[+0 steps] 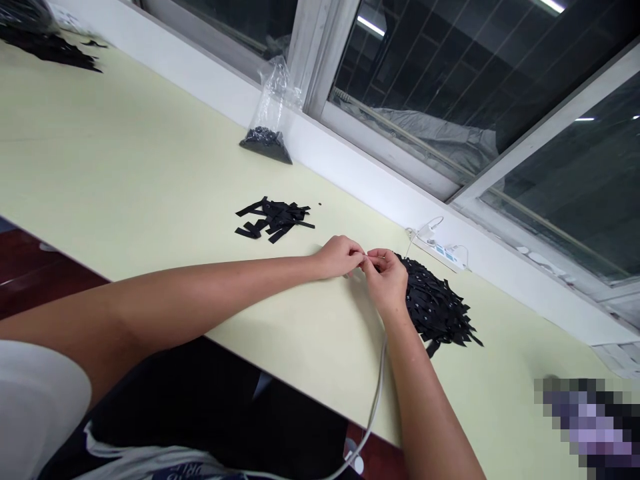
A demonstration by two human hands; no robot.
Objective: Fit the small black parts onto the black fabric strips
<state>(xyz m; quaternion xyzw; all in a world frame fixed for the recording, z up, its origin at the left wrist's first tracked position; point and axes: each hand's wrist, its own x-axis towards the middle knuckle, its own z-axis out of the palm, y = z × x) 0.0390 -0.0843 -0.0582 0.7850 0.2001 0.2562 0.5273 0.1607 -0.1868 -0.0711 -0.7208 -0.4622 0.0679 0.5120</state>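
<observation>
My left hand (341, 257) and my right hand (387, 277) meet above the table, fingertips pinched together. Whatever sits between the fingers is too small and hidden to name. Just behind my right hand lies a big heap of black fabric strips (440, 303), some with small shiny dots. To the left, beyond my left forearm, there is a smaller loose pile of black strips (280, 217). One tiny dark piece (320, 204) rests alone near that pile.
A clear plastic bag (267, 133) with small black pieces stands against the white ledge. A power strip (440, 252) with plugs lies by the wall. A pale cable (379, 387) hangs over the table's front edge. More black material (50, 50) is at far left.
</observation>
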